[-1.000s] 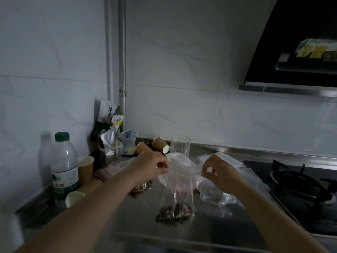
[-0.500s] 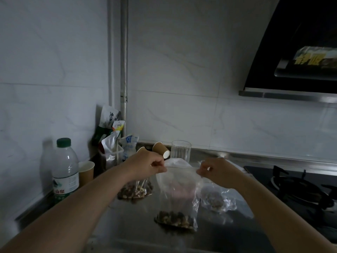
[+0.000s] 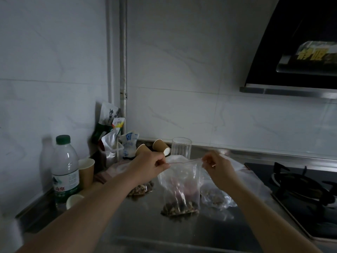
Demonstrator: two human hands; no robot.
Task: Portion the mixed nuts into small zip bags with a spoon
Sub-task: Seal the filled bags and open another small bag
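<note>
While the bag (image 3: pixel 179 187) is standing on the counter (image 3: pixel 138 221), nuts (image 3: pixel 179 209) at its bottom, the left hand (image 3: pixel 149 166) and right hand (image 3: pixel 218 167) are pinching its zip, now stretched wider than a second ago, likely sealing this portion

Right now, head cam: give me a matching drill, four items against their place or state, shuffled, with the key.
Column one:
1. zip bag
2. water bottle
3. drinking glass
4. gas burner

Column two:
A. far right of the counter, dark
B. upright by the back wall, behind the hands
C. pinched at its top strip by the left hand and the right hand, nuts in the bottom
D. upright on the left by the wall, green cap

Pairs: 1-C, 2-D, 3-B, 4-A
</note>
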